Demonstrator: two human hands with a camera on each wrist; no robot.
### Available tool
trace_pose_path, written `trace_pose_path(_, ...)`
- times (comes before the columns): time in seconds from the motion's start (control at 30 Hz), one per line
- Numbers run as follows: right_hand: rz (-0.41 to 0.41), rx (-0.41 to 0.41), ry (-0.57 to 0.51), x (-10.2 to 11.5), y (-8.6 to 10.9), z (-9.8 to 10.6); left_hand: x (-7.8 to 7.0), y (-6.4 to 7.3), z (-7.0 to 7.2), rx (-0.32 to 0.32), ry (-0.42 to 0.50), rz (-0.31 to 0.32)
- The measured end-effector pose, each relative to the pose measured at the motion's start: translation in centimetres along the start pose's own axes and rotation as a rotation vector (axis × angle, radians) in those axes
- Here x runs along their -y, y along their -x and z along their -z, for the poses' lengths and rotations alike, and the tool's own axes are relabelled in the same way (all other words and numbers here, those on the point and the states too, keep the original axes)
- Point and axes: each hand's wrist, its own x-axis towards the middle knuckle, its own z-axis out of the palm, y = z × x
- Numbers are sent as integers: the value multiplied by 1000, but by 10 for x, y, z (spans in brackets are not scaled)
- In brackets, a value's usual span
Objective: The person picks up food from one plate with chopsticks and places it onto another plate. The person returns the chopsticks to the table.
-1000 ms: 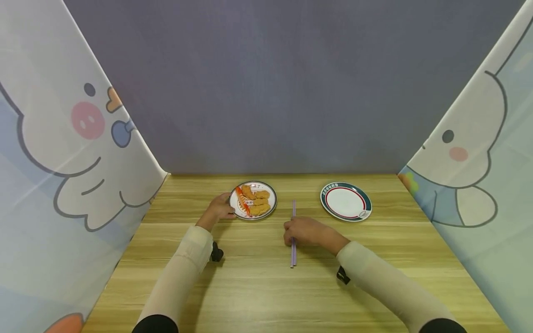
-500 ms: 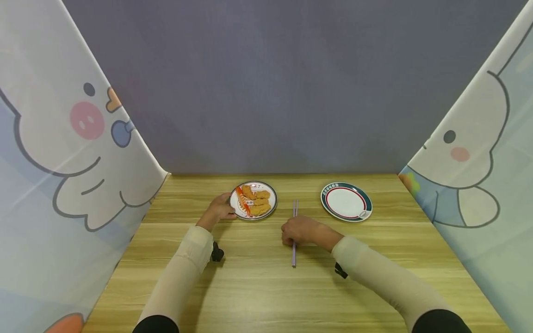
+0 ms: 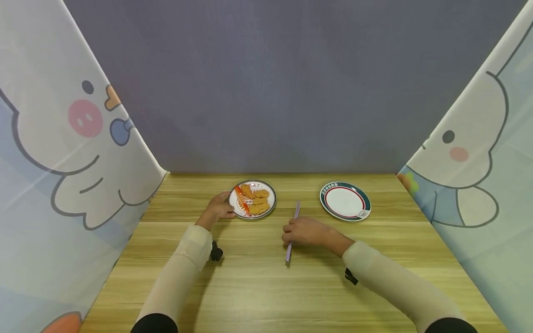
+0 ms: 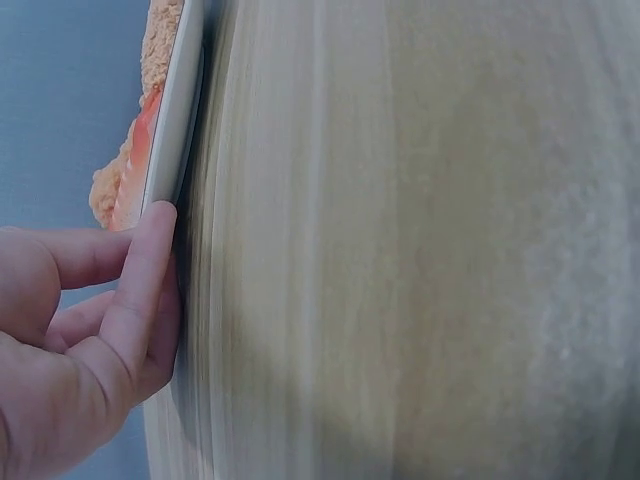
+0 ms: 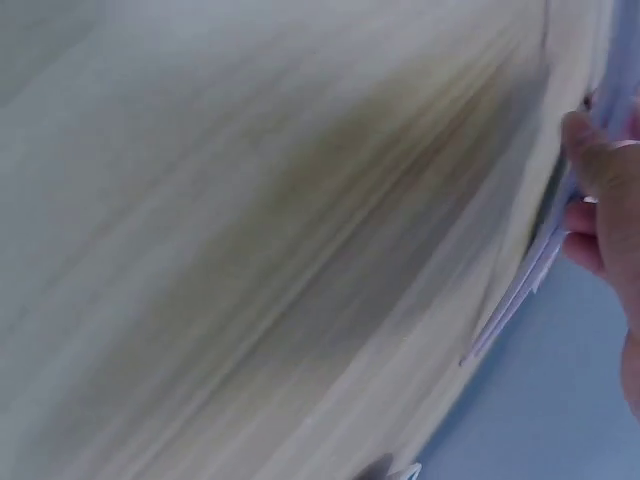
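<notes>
My left hand (image 3: 217, 206) pinches the left rim of a small white plate (image 3: 272, 199) with a dark edge. In the left wrist view, fingers (image 4: 150, 235) meet the rim of the plate (image 4: 178, 120). Several golden fried chicken pieces (image 3: 260, 209) lie on it beside a red-and-orange shrimp-like strip (image 3: 242, 200). My right hand (image 3: 306, 230) grips purple chopsticks (image 3: 297, 210) around their middle, low over the table. The chopsticks (image 5: 512, 298) lie close together and tilt slightly, far end to the right. The palm side of the right hand is hidden in the head view.
At the back right lies a second plate (image 3: 345, 202), white with a green rim and red ring. The wood-grain table (image 3: 250, 286) ends at a grey back wall (image 3: 283, 92). Cartoon-printed panels (image 3: 470, 162) flank both sides.
The chopsticks have turned from nearly straight to tilted, their near end swinging left and their far end right. The right forearm shifted slightly right. Left hand and both plates stay in place.
</notes>
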Motion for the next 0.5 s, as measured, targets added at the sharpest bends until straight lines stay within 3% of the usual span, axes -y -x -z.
trace_pose_path(0.3,-132,-228,-16,-15,12,26,0,-3,-2,-24,1,-13)
trace_pose_path(0.5,-289,-348,-180,-27,19,56,-1,-4,0,-41,-23,-32)
